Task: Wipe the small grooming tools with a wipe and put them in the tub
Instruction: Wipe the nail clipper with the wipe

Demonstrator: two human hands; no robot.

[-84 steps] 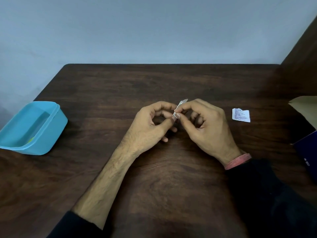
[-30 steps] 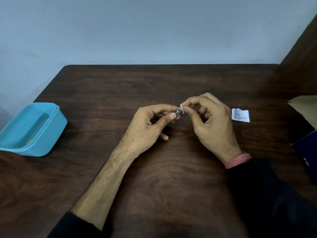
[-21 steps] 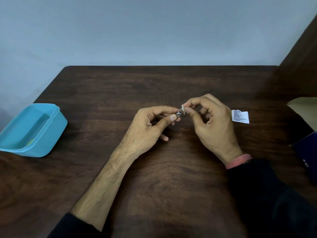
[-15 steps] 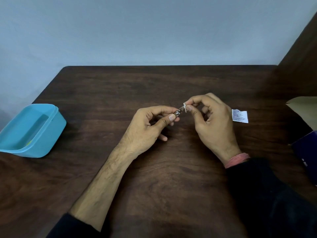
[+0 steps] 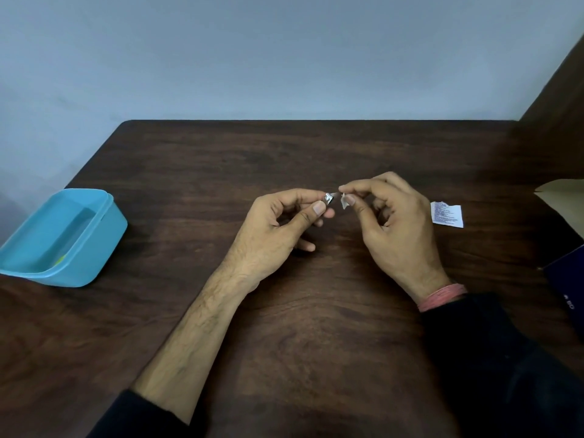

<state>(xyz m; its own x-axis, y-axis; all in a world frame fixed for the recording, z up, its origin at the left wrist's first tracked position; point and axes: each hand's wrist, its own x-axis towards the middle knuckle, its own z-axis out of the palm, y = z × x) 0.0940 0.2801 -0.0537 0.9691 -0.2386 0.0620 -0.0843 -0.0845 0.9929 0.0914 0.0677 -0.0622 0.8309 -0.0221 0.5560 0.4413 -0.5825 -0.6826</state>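
Observation:
My left hand (image 5: 278, 226) pinches a small shiny metal grooming tool (image 5: 328, 198) between thumb and fingers over the middle of the dark wooden table (image 5: 284, 327); only the tool's tip shows. My right hand (image 5: 392, 216) pinches a small scrap of white wipe (image 5: 343, 202) just right of that tip, a narrow gap apart. The open light-blue tub (image 5: 94, 245) stands at the table's left edge, far from both hands, with something small and yellow-green inside.
A torn white sachet with print (image 5: 447, 214) lies right of my right hand. A tan cardboard flap (image 5: 565, 197) and a dark blue box (image 5: 568, 289) sit at the right edge. A pale wall runs behind the table.
The wipe covered the tool at first. My right hand then drew it off to the right, baring the metal tip; now wipe and tool are slightly apart. My left hand stayed put.

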